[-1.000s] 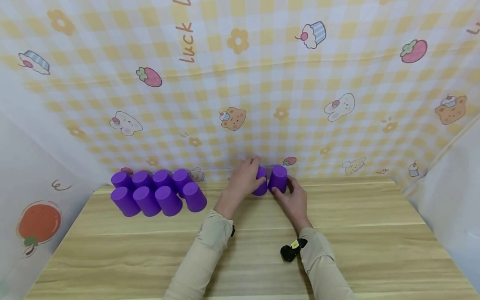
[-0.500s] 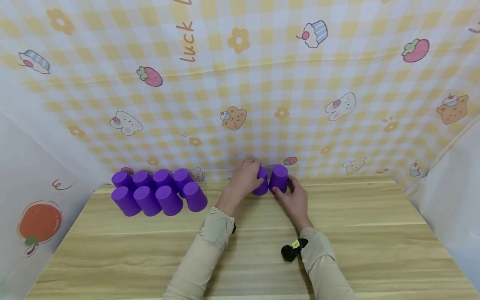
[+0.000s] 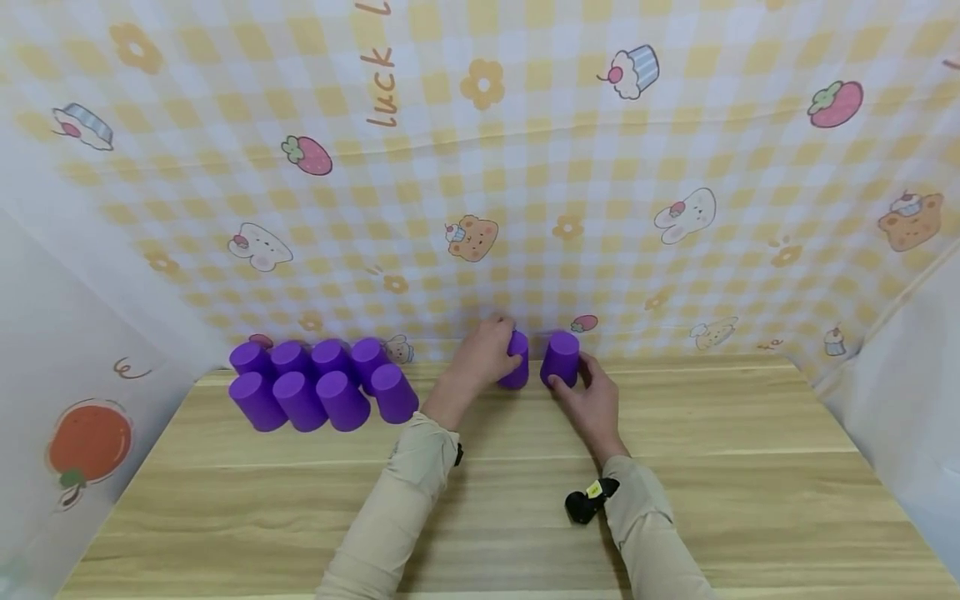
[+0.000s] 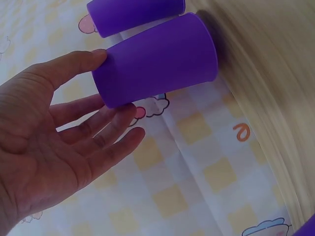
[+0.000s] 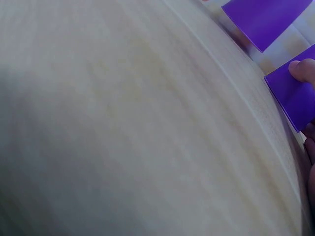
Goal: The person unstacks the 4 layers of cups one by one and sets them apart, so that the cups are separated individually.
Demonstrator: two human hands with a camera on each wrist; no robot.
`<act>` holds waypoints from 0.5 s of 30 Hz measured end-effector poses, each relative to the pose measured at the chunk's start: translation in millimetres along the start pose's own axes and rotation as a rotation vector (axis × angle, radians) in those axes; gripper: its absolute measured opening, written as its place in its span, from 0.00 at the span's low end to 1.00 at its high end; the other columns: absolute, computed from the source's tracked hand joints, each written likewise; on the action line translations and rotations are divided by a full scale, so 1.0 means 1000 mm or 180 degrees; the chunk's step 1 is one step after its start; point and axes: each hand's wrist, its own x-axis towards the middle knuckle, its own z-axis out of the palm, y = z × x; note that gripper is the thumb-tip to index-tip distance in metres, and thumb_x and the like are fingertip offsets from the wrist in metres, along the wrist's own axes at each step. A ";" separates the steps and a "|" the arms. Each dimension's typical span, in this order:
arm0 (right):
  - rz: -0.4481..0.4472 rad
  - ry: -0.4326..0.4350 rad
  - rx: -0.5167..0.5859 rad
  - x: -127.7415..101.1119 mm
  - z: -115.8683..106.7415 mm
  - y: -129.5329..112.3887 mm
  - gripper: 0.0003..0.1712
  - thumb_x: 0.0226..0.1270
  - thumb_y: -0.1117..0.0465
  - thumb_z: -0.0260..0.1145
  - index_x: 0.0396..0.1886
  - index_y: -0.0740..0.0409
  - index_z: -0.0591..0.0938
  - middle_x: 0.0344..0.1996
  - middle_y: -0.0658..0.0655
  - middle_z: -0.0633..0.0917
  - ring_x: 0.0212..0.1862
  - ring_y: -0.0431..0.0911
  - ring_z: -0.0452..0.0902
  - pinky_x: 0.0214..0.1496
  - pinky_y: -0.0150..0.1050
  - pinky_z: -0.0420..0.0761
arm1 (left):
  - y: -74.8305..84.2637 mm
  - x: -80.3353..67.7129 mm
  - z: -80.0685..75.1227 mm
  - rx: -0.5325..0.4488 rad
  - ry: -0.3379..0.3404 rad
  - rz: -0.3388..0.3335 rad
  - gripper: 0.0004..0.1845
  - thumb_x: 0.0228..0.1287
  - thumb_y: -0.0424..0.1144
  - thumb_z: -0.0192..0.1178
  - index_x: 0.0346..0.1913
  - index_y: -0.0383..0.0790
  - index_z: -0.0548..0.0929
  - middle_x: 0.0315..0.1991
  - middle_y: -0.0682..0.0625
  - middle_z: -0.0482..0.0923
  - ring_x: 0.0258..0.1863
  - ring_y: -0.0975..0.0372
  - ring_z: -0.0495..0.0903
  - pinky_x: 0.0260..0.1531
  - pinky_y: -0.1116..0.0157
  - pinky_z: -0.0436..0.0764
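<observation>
Wooden tabletop [image 3: 750, 433] is running up to a yellow checked backdrop [image 3: 600, 167] printed with bears, strawberries and cupcakes. At the far edge, near the middle, two purple cups are standing upside down, and a gap is now opening between them; half a second ago they were standing side by side and almost touching.

The left cup [image 3: 516, 370] is sitting under the left hand [image 3: 480, 360], whose fingers are curling over its top and far side. In the left wrist view the palm [image 4: 44, 162] is lying fairly open, with the thumb tip and fingertips touching the cup's [image 4: 155, 59] closed end, so this reads as a light fingertip hold rather than a full wrap. This cup has drifted slightly leftward.

The right cup [image 3: 560, 358] is being held by the right hand [image 3: 592, 400], thumb on its near left side and fingers behind it; the right wrist view is showing only a fingertip [image 5: 302, 71] pressing on purple plastic [image 5: 295, 98]. This cup has barely shifted.

Judging by the widening gap, the pair is being separated, each hand taking charge of one cup.

Further left, eight more purple cups [image 3: 322, 385] are standing upside down in two tight rows of four, untouched. Beige sleeves [image 3: 405, 500] are covering both forearms, and a small black device [image 3: 583, 503] is strapped at the right wrist.
</observation>
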 end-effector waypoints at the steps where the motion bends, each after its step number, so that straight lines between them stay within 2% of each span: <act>1: 0.0000 -0.0002 0.0006 0.000 0.000 0.000 0.35 0.44 0.51 0.69 0.52 0.60 0.70 0.49 0.60 0.74 0.52 0.48 0.68 0.54 0.36 0.67 | -0.001 0.000 -0.001 0.0011 -0.0002 0.0008 0.24 0.47 0.41 0.63 0.48 0.34 0.72 0.46 0.43 0.69 0.40 0.55 0.73 0.39 0.63 0.75; 8: 0.0054 0.0012 -0.0046 -0.002 0.000 -0.001 0.36 0.43 0.51 0.69 0.53 0.59 0.69 0.50 0.60 0.73 0.53 0.49 0.68 0.54 0.36 0.67 | -0.009 -0.002 -0.006 -0.0030 -0.0044 0.0029 0.23 0.46 0.41 0.64 0.46 0.33 0.74 0.44 0.43 0.70 0.41 0.56 0.71 0.40 0.64 0.74; 15: 0.0016 -0.0026 -0.0065 -0.002 0.000 -0.002 0.37 0.44 0.50 0.69 0.54 0.61 0.68 0.51 0.62 0.72 0.53 0.51 0.67 0.55 0.38 0.67 | -0.022 -0.005 -0.015 -0.0098 -0.0087 -0.0055 0.21 0.45 0.40 0.65 0.42 0.34 0.74 0.39 0.45 0.70 0.37 0.57 0.73 0.38 0.65 0.75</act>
